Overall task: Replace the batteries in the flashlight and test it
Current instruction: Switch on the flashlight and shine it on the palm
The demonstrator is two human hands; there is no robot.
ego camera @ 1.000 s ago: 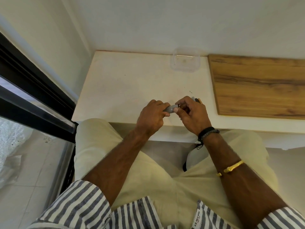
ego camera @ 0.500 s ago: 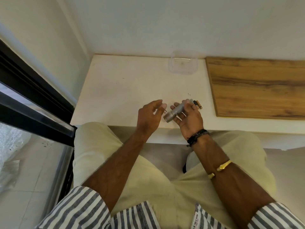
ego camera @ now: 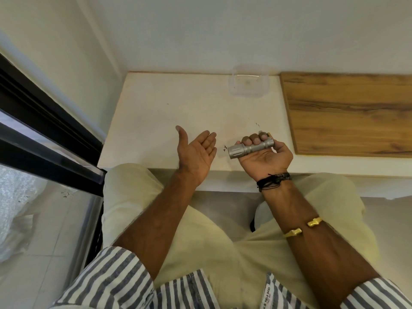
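Silver metal flashlight [ego camera: 250, 148] lies gripped in the right hand [ego camera: 265, 156], fingers [ego camera: 254, 139] curled over its barrel, head aimed at the left hand [ego camera: 197, 152], whose palm is spread and holds nothing. It looks assembled, so the test seems to be in hand (no beam is visible). Next comes pressing the switch.

A clear plastic container [ego camera: 248, 84] sits at the back of a cream tabletop [ego camera: 169, 121], beside a wooden board [ego camera: 350, 114].
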